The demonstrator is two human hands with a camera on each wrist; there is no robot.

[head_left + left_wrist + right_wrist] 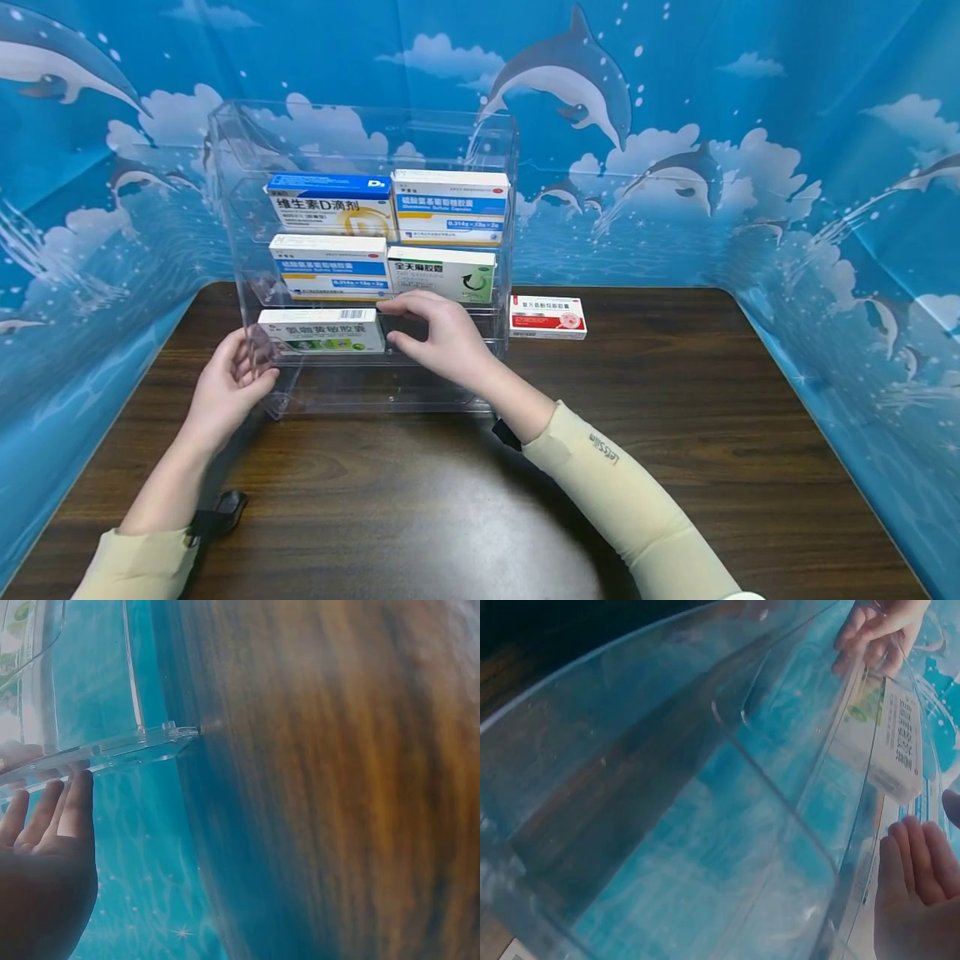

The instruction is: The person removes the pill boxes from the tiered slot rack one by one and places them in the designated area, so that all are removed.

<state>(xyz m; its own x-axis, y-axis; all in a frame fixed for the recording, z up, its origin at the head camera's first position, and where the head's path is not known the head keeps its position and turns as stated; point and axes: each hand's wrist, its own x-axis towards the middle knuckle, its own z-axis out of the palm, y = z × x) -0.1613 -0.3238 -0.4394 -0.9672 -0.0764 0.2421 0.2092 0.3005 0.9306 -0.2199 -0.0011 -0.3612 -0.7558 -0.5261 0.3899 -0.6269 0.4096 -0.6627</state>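
A clear plastic display rack (pixel 390 407) with stepped shelves stands on the table. My left hand (pixel 225 387) grips its left side panel, thumb on one face and fingers on the other; the left wrist view shows these fingers (pixel 75 806) against the panel. On the lowest shelf stands a white and green medicine box (pixel 322 333), at the left end. Thumb and fingers apart, my right hand (pixel 442 337) is at that box's right end. In the right wrist view, its fingertips (pixel 911 832) are just off the box (pixel 900 742), holding nothing.
Higher shelves hold a vitamin D box (pixel 330 207), two blue and white boxes, one upper right (pixel 452 208) and one middle left (pixel 330 268), and a green and white box (pixel 442 275). A red and white box (pixel 547 318) lies right of the rack on the dark wooden table (pixel 675 433).
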